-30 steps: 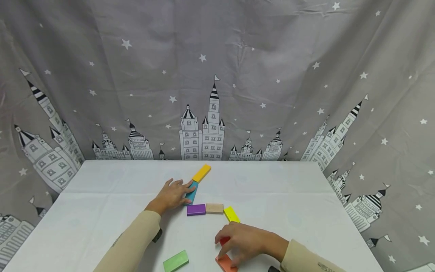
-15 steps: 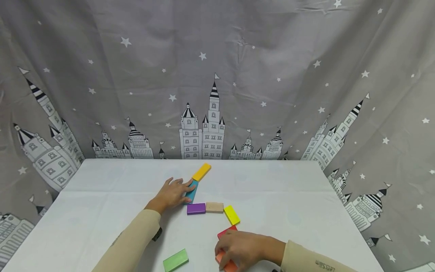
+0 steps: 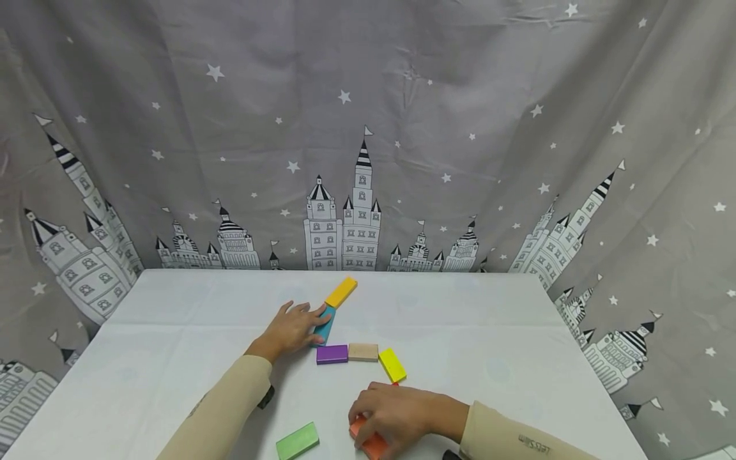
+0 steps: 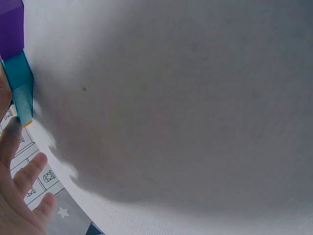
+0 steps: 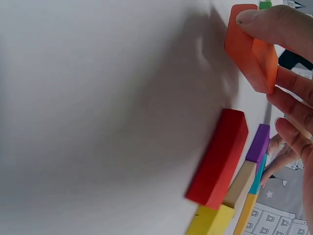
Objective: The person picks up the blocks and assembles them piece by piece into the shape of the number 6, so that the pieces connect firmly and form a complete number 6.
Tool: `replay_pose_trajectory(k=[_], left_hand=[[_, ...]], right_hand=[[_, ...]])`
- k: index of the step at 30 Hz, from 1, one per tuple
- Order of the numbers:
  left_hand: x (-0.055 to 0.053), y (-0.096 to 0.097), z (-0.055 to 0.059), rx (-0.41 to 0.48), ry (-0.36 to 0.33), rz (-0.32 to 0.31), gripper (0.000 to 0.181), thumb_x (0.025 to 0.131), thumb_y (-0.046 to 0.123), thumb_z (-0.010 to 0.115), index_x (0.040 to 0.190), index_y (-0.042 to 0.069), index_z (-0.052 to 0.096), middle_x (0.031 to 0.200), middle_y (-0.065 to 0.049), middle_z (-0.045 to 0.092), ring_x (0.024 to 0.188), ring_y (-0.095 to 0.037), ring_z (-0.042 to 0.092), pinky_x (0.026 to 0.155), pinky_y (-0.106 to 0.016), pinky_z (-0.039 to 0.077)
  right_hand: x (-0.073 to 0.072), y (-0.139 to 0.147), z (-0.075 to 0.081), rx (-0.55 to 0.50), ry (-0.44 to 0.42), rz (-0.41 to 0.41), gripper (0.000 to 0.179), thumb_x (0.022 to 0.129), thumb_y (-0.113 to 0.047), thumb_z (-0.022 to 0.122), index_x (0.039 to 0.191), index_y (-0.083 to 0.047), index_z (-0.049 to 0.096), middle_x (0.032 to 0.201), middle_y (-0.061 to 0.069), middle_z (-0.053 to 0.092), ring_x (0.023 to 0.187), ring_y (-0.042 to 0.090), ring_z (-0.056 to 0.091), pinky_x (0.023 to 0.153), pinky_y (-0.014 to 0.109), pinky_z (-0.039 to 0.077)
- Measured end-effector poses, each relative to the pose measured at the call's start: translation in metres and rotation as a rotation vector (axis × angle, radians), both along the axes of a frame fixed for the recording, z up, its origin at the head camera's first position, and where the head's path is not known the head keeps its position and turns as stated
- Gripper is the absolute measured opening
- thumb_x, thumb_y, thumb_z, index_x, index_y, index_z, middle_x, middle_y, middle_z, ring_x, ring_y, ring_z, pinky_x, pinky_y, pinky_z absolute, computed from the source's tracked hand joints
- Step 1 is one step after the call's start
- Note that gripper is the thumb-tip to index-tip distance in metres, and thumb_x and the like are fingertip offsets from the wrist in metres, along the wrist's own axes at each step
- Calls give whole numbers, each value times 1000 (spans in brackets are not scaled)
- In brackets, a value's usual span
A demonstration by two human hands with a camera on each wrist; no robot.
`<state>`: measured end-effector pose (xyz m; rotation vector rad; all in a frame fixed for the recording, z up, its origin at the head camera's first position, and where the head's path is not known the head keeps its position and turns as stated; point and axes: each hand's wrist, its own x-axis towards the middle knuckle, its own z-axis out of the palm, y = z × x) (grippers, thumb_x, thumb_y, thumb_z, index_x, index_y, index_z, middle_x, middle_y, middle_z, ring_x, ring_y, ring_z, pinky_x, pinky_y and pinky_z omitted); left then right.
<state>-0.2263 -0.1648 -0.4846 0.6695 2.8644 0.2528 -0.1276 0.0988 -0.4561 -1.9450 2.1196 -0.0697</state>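
My right hand (image 3: 397,415) pinches an orange wooden block (image 5: 253,49), thumb on one face and fingers on the other. Beside that hand lies a red block (image 5: 218,159), mostly hidden by it in the head view. My left hand (image 3: 292,329) has its thumb and index finger on a teal block (image 3: 324,326), with the other fingers spread. An amber block (image 3: 342,292) meets the teal block's far end, and a purple block (image 3: 331,355) lies at its near end. A tan block (image 3: 363,352) and a yellow block (image 3: 393,365) continue the curving line.
A light green block (image 3: 297,441) lies apart, near the front of the white-covered table (image 3: 489,332). Behind the table hangs a grey curtain (image 3: 460,76) printed with castles and stars.
My right hand has moved off the red block, taken hold of the orange block and shifted it a little left. The left hand stays on the teal block.
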Motion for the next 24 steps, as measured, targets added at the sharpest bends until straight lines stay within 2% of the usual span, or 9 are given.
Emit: replay_pose_trajectory(k=[4, 14, 19, 24], left_hand=[[1, 0, 0, 3, 3, -6, 62, 84, 43, 68, 139, 21, 52, 151, -3, 40, 134, -39, 39, 112, -63, 18], [0, -1, -1, -7, 5, -7, 61, 85, 43, 68, 139, 21, 52, 151, -3, 40, 134, -38, 39, 112, -63, 18], [0, -1, -1, 4, -3, 0, 61, 84, 42, 68, 139, 20, 52, 151, -4, 40, 134, -39, 38, 112, -63, 17], [1, 0, 0, 8, -14, 10, 62, 84, 42, 69, 139, 21, 51, 151, -4, 40, 134, -39, 38, 113, -62, 16]], right_hand=[[-10, -13, 3, 12, 44, 0, 31, 87, -42, 69, 116, -32, 69, 125, -8, 57, 112, 3, 47, 96, 10, 29], [-31, -42, 6, 72, 77, -39, 37, 82, -36, 74, 118, -33, 69, 127, -13, 58, 111, 2, 48, 95, 13, 34], [-36, -50, 4, 115, 89, -30, 43, 80, -35, 77, 122, -34, 66, 128, -15, 56, 111, 1, 46, 96, 13, 32], [-38, -53, 3, 135, 78, -28, 45, 79, -32, 79, 122, -34, 66, 129, -15, 56, 106, 0, 46, 88, 8, 31]])
